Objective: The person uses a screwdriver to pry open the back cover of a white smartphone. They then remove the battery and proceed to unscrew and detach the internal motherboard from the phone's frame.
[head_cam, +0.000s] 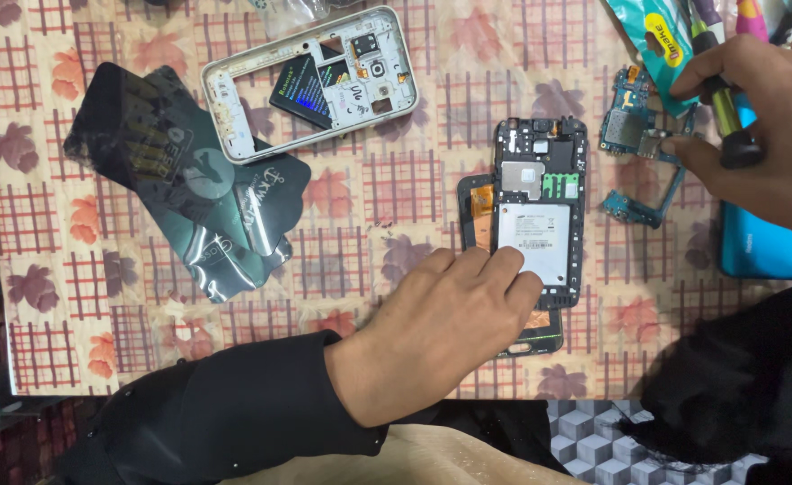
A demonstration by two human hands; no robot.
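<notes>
The opened phone body (539, 202), judged light, stiff and fragile and best gripped by its edges, is pinned flat on the desk (387, 180) by the left hand (441, 332), while a screwdriver (724, 112) is clamped in the right hand's (760, 126) fingers.

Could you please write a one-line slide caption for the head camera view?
Left hand steadies an opened phone while right hand holds a screwdriver beside a circuit board.

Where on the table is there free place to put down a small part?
The cloth is bare between the black pouches and the opened phone, and along the near-left edge below the pouches. It is crowded on the right, around the circuit board and the right hand.
</notes>
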